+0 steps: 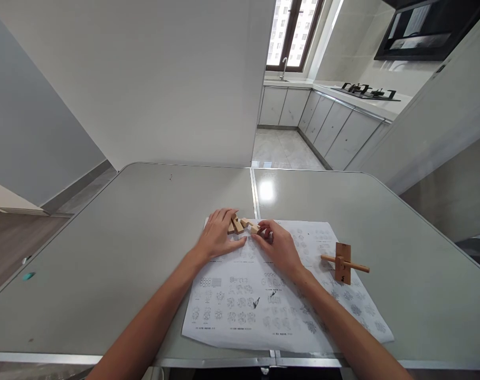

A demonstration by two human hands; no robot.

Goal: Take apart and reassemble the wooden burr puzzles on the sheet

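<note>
Several small wooden puzzle pieces lie at the far edge of a printed instruction sheet on the grey table. My left hand rests over the left pieces with its fingers curled on them. My right hand pinches one small wooden block between thumb and fingers, close to the other pieces.
An assembled wooden piece, a flat slab with a rod through it, stands on the right part of the sheet. A small teal object lies near the table's left edge. Behind the table is a white wall; a kitchen opens at back right.
</note>
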